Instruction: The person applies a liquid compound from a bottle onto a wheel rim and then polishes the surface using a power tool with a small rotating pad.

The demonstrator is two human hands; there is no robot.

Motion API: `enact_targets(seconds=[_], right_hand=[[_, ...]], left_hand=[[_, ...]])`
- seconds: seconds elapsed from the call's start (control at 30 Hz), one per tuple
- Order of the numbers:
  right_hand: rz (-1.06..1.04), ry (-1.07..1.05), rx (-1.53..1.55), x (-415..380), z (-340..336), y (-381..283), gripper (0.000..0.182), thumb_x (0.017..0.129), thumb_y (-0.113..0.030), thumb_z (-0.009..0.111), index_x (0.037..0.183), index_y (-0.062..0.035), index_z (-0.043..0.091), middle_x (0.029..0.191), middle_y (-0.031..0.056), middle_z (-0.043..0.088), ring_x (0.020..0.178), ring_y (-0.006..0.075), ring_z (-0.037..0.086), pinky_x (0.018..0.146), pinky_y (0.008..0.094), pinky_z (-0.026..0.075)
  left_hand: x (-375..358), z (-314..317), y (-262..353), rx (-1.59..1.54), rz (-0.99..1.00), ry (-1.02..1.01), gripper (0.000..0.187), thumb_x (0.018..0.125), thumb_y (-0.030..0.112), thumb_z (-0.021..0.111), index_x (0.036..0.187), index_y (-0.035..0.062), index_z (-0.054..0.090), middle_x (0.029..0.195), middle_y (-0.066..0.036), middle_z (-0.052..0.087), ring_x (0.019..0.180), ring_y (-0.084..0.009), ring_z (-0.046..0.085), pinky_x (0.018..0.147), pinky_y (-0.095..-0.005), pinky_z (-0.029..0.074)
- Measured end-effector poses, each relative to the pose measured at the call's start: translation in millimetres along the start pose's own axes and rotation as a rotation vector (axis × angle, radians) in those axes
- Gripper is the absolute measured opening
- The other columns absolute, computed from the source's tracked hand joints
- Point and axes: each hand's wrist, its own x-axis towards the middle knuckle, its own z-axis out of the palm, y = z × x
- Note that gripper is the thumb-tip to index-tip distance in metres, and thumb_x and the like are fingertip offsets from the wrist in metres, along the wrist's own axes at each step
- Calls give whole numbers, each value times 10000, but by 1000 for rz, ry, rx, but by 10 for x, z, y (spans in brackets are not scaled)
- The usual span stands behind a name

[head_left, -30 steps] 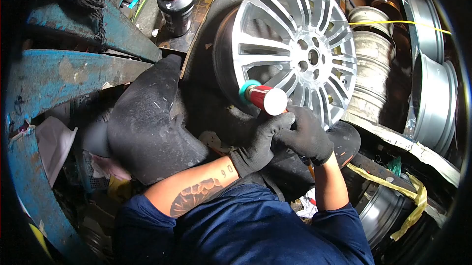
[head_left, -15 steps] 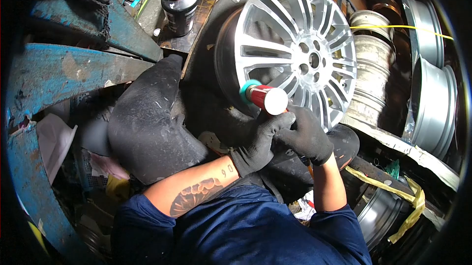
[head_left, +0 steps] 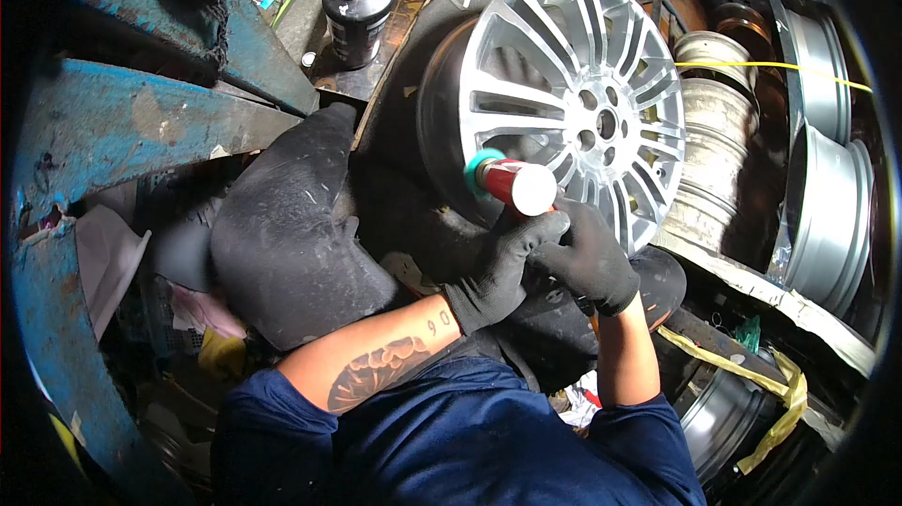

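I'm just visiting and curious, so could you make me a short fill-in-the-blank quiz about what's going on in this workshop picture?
1. Both hands wear black ____.
2. The left hand and right hand hold a red tool against a silver ____.
3. The black bottle has a ____ cap.

Missing words: gloves; wheel rim; red

Worn blue metal beams (head_left: 141,121) stand at the left. Bare rims (head_left: 827,215) are stacked at the right. A black bottle (head_left: 358,3) stands on cardboard.
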Motion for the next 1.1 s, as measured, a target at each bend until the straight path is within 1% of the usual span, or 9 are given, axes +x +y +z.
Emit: enact_targets(seconds=[0.07, 0.17, 0.27, 0.37, 0.5, 0.67, 0.77, 1.03, 1.1], right_hand=[[-7, 19, -27, -2, -3, -1, 521, 786, -242, 725, 1218, 31, 627, 1029, 281, 687, 960, 433, 665, 858, 472, 505], [-10, 23, -11, 4, -12, -7, 525, 782, -251, 728, 1220, 22, 632, 1025, 279, 687, 972, 435, 660, 863, 480, 501], [44, -18, 52, 44, -25, -30, 535, 781, -263, 731, 1230, 11, 633, 1023, 273, 687, 971, 439, 655, 866, 484, 497], [111, -79, 108, 88, 4, 112, 538, 784, -269, 731, 1236, 5, 632, 1001, 266, 687, 949, 444, 652, 856, 486, 498], [55, -3, 18, 70, 93, 327, 510, 794, -275, 722, 1212, 5, 639, 942, 255, 686, 906, 442, 653, 829, 485, 500], [11, -59, 102, 191, -60, -5, 461, 816, -300, 714, 1155, 6, 653, 926, 250, 687, 906, 437, 658, 814, 481, 495], [12, -69, 136, 215, -69, -16, 450, 821, -311, 713, 1137, 5, 659, 939, 253, 692, 907, 440, 660, 811, 479, 495], [1, -53, 107, 274, -50, 39, 503, 827, -344, 717, 1210, -26, 645, 966, 253, 690, 936, 444, 651, 834, 488, 489], [66, -50, 72, 247, -36, 81, 519, 826, -346, 709, 1230, -28, 637, 987, 259, 681, 962, 443, 638, 856, 490, 480]], left_hand=[[12, -10, 0, -17, -15, 2, 386, 923, 143, 650, 1293, 76, 562, 1137, -51, 646, 1076, -159, 643, 968, -334, 519], [-13, 124, 89, 28, -1, -1, 359, 943, 233, 668, 1245, 81, 547, 1085, -24, 599, 1040, -127, 611, 927, -306, 505], [9, 77, 102, 36, -47, 3, 369, 934, 230, 679, 1249, 93, 544, 1087, -20, 600, 1028, -123, 619, 888, -298, 523], [19, 130, 127, 36, -9, 19, 367, 929, 229, 684, 1245, 104, 545, 1082, -14, 601, 1013, -117, 621, 866, -290, 529], [30, 166, 152, 4, 3, 29, 347, 927, 227, 685, 1228, 109, 557, 1073, -9, 602, 999, -115, 618, 875, -295, 526], [72, 111, 174, 17, -26, 29, 330, 931, 227, 678, 1216, 101, 569, 1076, -12, 606, 996, -118, 618, 893, -301, 519], [90, 134, 199, 41, 34, 5, 338, 935, 231, 675, 1221, 90, 565, 1085, -17, 605, 1002, -122, 616, 901, -302, 516], [112, 146, 235, 65, 125, -39, 330, 949, 238, 657, 1227, 83, 571, 1100, -23, 610, 1065, -131, 620, 947, -314, 509], [130, 133, 236, 74, 129, -45, 337, 950, 239, 654, 1237, 83, 570, 1107, -25, 611, 1071, -132, 619, 953, -315, 508]])
